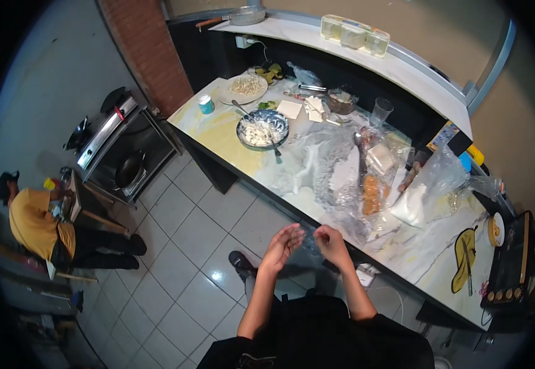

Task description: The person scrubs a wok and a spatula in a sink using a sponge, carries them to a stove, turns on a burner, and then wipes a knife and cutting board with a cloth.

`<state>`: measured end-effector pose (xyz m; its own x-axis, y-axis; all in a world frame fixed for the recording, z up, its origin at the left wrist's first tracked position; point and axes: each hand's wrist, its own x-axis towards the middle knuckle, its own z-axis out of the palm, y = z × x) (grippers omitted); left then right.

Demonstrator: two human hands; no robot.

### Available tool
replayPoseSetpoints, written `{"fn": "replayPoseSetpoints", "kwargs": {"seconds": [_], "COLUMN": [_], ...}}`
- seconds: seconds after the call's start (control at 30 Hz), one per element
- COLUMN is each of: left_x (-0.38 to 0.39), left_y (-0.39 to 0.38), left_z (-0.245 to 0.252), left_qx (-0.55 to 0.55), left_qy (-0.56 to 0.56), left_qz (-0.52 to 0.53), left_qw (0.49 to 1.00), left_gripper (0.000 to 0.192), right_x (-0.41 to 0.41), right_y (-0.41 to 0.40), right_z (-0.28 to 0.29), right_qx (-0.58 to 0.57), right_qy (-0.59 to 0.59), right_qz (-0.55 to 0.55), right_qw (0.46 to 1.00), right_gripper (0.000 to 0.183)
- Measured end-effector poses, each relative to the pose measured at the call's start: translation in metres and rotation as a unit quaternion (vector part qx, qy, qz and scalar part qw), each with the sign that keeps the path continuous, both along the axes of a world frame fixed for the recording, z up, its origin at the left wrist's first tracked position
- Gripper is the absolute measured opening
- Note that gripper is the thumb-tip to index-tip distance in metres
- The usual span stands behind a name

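Between my left hand (287,244) and my right hand (331,243) there is something thin and clear, seemingly a plastic bag or film (310,242); whether the left fingers grip it cannot be told. Both hands are raised in front of the counter's near edge. My right fingers are curled at its other side. On the marble-patterned counter (290,177) stands a dark blue bowl (246,136) with a white creamy mix and two utensils. White square sheets (289,109) lie behind it. Farther right are a clear-wrapped white block (380,157), orange-brown food in plastic (371,193) and a bag of white powder (410,207).
A plate of shredded food (245,88), a small tin (206,104) and a clear cup (382,110) stand toward the back. An oven (509,267) and a green oven mitt (464,260) are at right. A person (39,221) works at far left, beside a stove (108,133).
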<state>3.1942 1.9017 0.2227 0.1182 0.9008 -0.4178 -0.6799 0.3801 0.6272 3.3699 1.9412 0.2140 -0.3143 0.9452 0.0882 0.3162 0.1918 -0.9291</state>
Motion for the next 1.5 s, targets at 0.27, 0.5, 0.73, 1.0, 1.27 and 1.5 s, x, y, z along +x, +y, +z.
{"fn": "replayPoseSetpoints", "kwargs": {"seconds": [0.27,0.5,0.73,1.0,1.27,1.5], "left_x": [-0.169,-0.277,-0.388,-0.547,-0.724,-0.917], "left_y": [0.101,0.149,0.197,0.311,0.392,0.434], "left_z": [0.026,0.031,0.005,0.001,0.003,-0.051], "left_qx": [0.035,0.014,-0.013,0.032,0.064,-0.049], "left_qy": [0.035,0.002,0.022,0.018,0.002,0.147], "left_qz": [-0.071,-0.056,0.080,0.228,0.383,0.440], "left_qw": [0.996,0.998,0.996,0.973,0.922,0.884], "left_gripper": [0.030,0.029,0.028,0.028,0.028,0.028], "right_x": [-0.151,-0.268,-0.393,-0.536,-0.686,-0.804], "right_y": [0.057,0.105,0.184,0.300,0.398,0.452], "right_z": [0.031,0.029,0.015,0.012,0.037,0.020], "right_qx": [-0.119,-0.159,-0.172,-0.193,-0.196,-0.231], "right_qy": [0.111,0.144,0.168,0.204,0.219,0.206], "right_qz": [-0.091,-0.074,0.012,0.082,0.149,0.159], "right_qw": [0.982,0.974,0.971,0.956,0.944,0.938], "right_gripper": [0.005,0.005,0.005,0.006,0.007,0.008]}}
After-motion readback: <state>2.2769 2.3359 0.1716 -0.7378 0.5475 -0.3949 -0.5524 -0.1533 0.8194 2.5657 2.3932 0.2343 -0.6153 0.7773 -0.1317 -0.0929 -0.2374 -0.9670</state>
